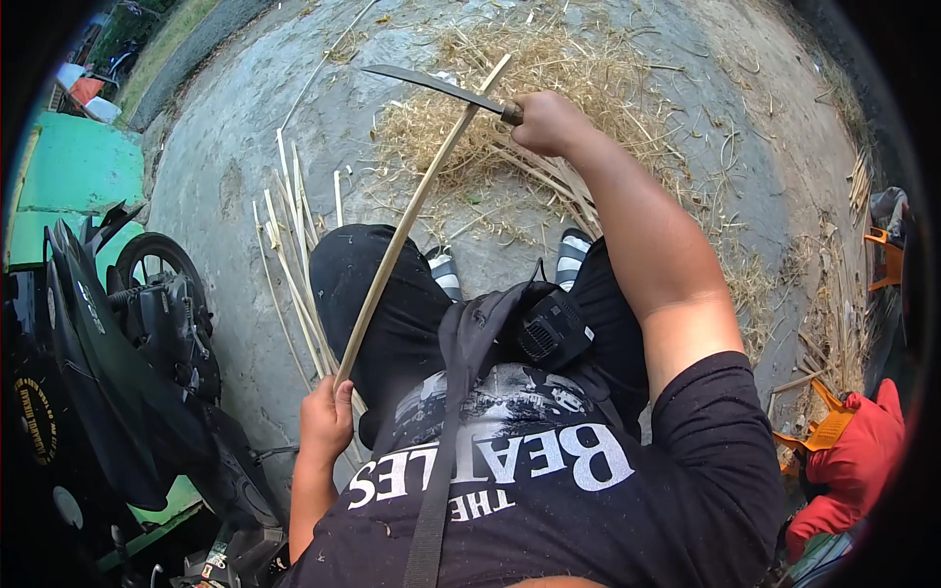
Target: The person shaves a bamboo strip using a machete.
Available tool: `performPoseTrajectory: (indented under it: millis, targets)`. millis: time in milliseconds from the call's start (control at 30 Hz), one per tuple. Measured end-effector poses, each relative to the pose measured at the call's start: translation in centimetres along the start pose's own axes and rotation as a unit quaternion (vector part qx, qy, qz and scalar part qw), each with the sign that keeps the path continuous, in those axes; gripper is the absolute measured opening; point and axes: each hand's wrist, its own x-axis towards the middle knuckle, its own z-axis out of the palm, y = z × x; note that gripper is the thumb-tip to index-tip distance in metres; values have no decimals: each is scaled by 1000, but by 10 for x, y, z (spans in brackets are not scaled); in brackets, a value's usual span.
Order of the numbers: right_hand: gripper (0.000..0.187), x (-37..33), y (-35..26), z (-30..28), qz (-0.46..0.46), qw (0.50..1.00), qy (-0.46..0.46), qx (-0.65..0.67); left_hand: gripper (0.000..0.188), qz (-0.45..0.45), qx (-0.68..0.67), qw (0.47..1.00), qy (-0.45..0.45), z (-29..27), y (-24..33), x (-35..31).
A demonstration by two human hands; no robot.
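My left hand [324, 419] is closed around the lower end of a long, pale bamboo strip [410, 218], which slants up and away to the right over my left knee. In my right hand [551, 123], arm stretched forward, is the wooden handle of a long-bladed knife [428, 82]. Its dark blade points left and meets the strip near the strip's far end. Whether the edge bites into the wood cannot be made out. More pale strips [291, 257] lean in a loose bundle beside my left leg.
A heap of thin shavings [549, 83] covers the ground ahead, with several strips [549, 176] beneath it. A dark motorcycle [127, 333] stands at the left, near a green panel [78, 171]. On the right are a red cloth [855, 461] and an orange plastic piece [829, 427].
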Motion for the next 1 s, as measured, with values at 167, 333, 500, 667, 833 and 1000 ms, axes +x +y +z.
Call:
performPoseTrajectory:
  millis: [167, 333, 500, 667, 833, 1000]
  targets:
    - [25, -24, -43, 2, -149, 985, -11, -90, 39, -28, -2, 1000, -6, 4, -8, 2]
    - [22, -15, -25, 8, -159, 986, -23, -50, 41, 7, -30, 999, 26, 19, -18, 5]
    - [22, -18, -31, 8, -98, 995, -2, -19, 42, -35, -40, 999, -8, 16, -9, 9]
    - [21, -31, -60, -7, -176, 977, -12, -118, 39, -2, -13, 999, 50, 31, -25, 5]
    - [31, 2, -1, 0, 11, 998, 53, 35, 33, 10, 35, 998, 49, 26, -19, 6]
    - [19, -28, -45, -11, -108, 992, 41, -59, 33, -18, 10, 999, 27, 25, -15, 6]
